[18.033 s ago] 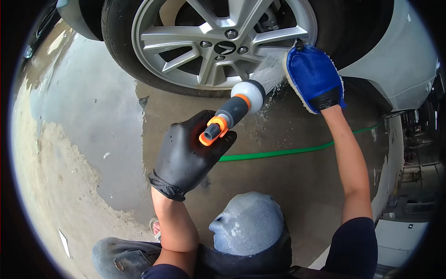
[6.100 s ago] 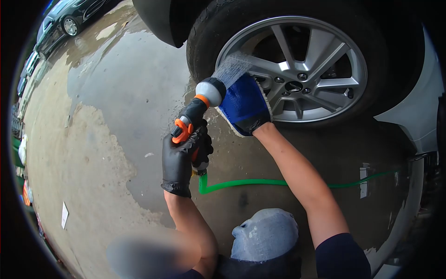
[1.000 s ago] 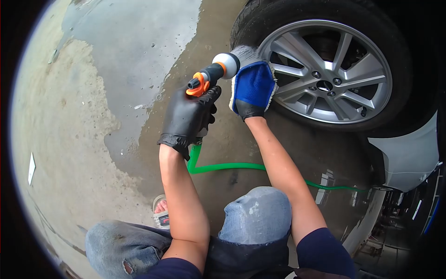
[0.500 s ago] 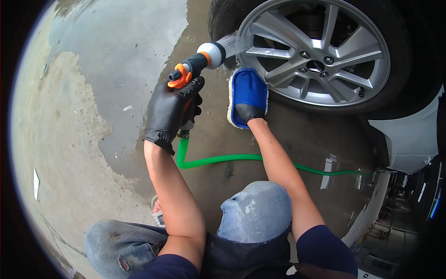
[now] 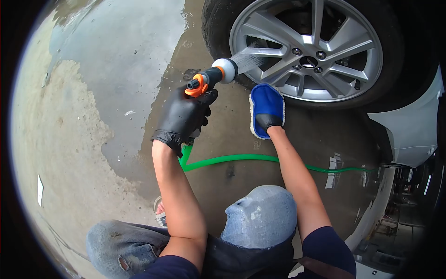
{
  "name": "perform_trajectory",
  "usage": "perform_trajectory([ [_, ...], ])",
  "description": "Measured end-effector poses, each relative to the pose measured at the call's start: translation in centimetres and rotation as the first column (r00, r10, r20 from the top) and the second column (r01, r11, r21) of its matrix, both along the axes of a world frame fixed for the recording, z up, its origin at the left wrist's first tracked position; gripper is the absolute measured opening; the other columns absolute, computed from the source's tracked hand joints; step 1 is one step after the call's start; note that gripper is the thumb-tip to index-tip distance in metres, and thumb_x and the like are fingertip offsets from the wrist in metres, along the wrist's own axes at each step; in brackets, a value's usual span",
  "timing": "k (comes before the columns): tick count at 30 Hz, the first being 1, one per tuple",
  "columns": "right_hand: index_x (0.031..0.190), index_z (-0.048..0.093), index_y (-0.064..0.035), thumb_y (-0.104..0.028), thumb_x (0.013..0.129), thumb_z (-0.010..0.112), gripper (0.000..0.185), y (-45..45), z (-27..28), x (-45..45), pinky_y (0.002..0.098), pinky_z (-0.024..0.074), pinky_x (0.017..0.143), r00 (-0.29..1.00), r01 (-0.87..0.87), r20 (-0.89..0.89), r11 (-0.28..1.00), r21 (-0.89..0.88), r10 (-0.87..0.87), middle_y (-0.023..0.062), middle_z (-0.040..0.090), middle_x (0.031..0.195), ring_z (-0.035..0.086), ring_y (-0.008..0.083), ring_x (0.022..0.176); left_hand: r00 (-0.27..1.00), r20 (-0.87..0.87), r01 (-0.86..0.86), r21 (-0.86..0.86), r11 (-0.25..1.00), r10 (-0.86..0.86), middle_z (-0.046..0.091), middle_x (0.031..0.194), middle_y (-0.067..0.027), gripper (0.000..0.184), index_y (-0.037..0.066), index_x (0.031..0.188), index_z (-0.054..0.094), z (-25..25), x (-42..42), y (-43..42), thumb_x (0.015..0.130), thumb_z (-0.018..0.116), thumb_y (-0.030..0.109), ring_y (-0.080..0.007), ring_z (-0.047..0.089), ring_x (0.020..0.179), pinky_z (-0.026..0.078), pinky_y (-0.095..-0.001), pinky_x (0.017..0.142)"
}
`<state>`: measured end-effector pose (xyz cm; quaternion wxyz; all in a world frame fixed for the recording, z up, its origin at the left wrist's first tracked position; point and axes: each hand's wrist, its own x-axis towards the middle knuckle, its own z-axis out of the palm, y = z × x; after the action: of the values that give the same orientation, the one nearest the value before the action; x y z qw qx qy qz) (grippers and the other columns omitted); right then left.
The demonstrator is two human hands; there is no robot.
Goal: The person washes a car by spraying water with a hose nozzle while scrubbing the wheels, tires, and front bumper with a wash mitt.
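Note:
My left hand (image 5: pixel 182 114), in a black glove, is wrapped round a hose spray nozzle (image 5: pixel 213 76) with an orange lever and a white head. Water fans from the nozzle onto the left part of the silver alloy wheel (image 5: pixel 334 69). A green hose (image 5: pixel 232 158) runs from below my left hand across the floor. My right hand (image 5: pixel 268 122), also black-gloved, is inside a blue wash mitt (image 5: pixel 267 100) with a fluffy pale edge; its fingers are hidden. The mitt is just below the wheel's lower-left rim, and I cannot tell whether it touches the tyre (image 5: pixel 395 56).
Wet concrete floor (image 5: pixel 125 79) lies to the left, with a drier patch (image 5: pixel 74 139) beyond. A light-coloured car body panel (image 5: pixel 409 135) stands at the right. My jeans-covered knees (image 5: pixel 260 216) are below my arms.
My left hand and the nozzle have shifted right and slightly down, so the spray lands further into the wheel. The mitt on my right hand has moved right and down, away from the rim.

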<state>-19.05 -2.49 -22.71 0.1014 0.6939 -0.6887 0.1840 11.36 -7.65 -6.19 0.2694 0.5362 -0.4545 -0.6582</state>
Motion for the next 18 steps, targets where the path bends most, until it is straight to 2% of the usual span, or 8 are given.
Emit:
perform_trajectory([
  [4, 0.095, 0.065, -0.0046, -0.017, 0.090, 0.063, 0.014, -6.0, 7.2, 8.6, 0.0505, 0.0485, 0.081, 0.951, -0.131, 0.237, 0.951, -0.280, 0.200, 0.0193, 0.066, 0.095, 0.062, 0.0411, 0.091, 0.990, 0.128, 0.068, -0.018, 0.998, -0.065, 0.066, 0.070, -0.0056, 0.034, 0.003, 0.108, 0.072, -1.4, -1.8, 0.7, 0.093, 0.075, 0.033, -0.0135, 0.063, 0.057, 0.046, -0.0319, 0.051],
  [6, 0.111, 0.064, -0.0030, -0.019, 0.090, 0.063, 0.026, -7.3, 3.0, 7.7, 0.0480, 0.0492, 0.089, 0.966, -0.098, 0.214, 0.972, -0.211, 0.144, 0.0203, 0.067, 0.108, 0.062, 0.0415, 0.102, 0.989, 0.125, 0.078, -0.003, 0.997, -0.077, 0.066, 0.070, -0.0053, 0.033, 0.003, 0.109, 0.072, -1.0, -1.6, 0.9, 0.093, 0.075, 0.032, -0.0134, 0.064, 0.058, 0.047, -0.0313, 0.051],
  [7, 0.114, 0.064, -0.0031, -0.019, 0.090, 0.063, 0.029, -8.0, -0.1, 6.5, 0.0464, 0.0487, 0.093, 0.923, -0.002, 0.376, 0.978, -0.210, 0.083, 0.0213, 0.066, 0.116, 0.060, 0.0411, 0.109, 0.989, 0.125, 0.079, -0.001, 0.997, -0.078, 0.066, 0.070, -0.0053, 0.033, 0.003, 0.109, 0.072, -0.9, -1.4, 1.1, 0.093, 0.075, 0.032, -0.0134, 0.064, 0.058, 0.047, -0.0313, 0.051],
  [9, 0.120, 0.063, -0.0037, -0.024, 0.095, 0.061, 0.033, -7.1, 0.5, 5.6, 0.0427, 0.0457, 0.103, 0.984, 0.107, 0.155, 0.990, -0.092, -0.092, 0.0211, 0.062, 0.134, 0.057, 0.0361, 0.124, 0.995, 0.074, 0.065, 0.002, 0.998, -0.065, 0.066, 0.071, -0.0048, 0.032, 0.004, 0.109, 0.073, -0.5, -0.5, 0.9, 0.093, 0.076, 0.031, -0.0128, 0.064, 0.058, 0.047, -0.0302, 0.051],
  [11, 0.118, 0.063, -0.0038, -0.030, 0.097, 0.062, 0.034, -6.1, 0.6, 5.8, 0.0419, 0.0500, 0.096, 0.820, 0.112, 0.568, 0.993, -0.043, -0.068, 0.0177, 0.067, 0.123, 0.063, 0.0339, 0.113, 0.998, 0.054, 0.036, 0.006, 0.999, -0.037, 0.067, 0.071, -0.0045, 0.032, 0.004, 0.109, 0.073, -0.7, 0.2, 0.7, 0.093, 0.076, 0.031, -0.0126, 0.064, 0.059, 0.047, -0.0300, 0.051],
  [14, 0.111, 0.062, -0.0024, -0.030, 0.096, 0.063, 0.031, -7.0, -0.4, 5.6, 0.0421, 0.0525, 0.088, 0.592, 0.116, 0.805, 0.992, -0.044, -0.034, 0.0171, 0.069, 0.108, 0.066, 0.0345, 0.099, 0.999, 0.035, 0.014, 0.011, 1.000, -0.014, 0.067, 0.073, -0.0040, 0.031, 0.003, 0.108, 0.072, -0.8, 0.4, 0.4, 0.093, 0.076, 0.030, -0.0120, 0.064, 0.059, 0.047, -0.0298, 0.051],
  [15, 0.109, 0.062, -0.0018, -0.028, 0.096, 0.064, 0.029, -7.7, -1.0, 5.0, 0.0431, 0.0520, 0.088, 0.850, 0.157, 0.524, 0.976, -0.153, -0.055, 0.0176, 0.068, 0.106, 0.066, 0.0347, 0.097, 0.999, 0.032, -0.006, 0.016, 1.000, 0.006, 0.066, 0.073, -0.0044, 0.028, 0.001, 0.106, 0.070, -0.7, 0.2, 0.4, 0.094, 0.076, 0.026, -0.0129, 0.064, 0.059, 0.048, -0.0302, 0.051],
  [18, 0.118, 0.061, -0.0023, -0.023, 0.090, 0.069, 0.036, -7.2, -2.9, 4.5, 0.0451, 0.0483, 0.098, 0.951, 0.169, 0.264, 0.985, -0.018, -0.158, 0.0201, 0.065, 0.117, 0.061, 0.0396, 0.110, 0.999, 0.040, 0.015, 0.033, 0.999, -0.016, 0.066, 0.073, -0.0052, 0.024, 0.000, 0.104, 0.068, -1.5, -0.2, 0.9, 0.096, 0.075, 0.022, -0.0140, 0.064, 0.058, 0.050, -0.0305, 0.052],
])
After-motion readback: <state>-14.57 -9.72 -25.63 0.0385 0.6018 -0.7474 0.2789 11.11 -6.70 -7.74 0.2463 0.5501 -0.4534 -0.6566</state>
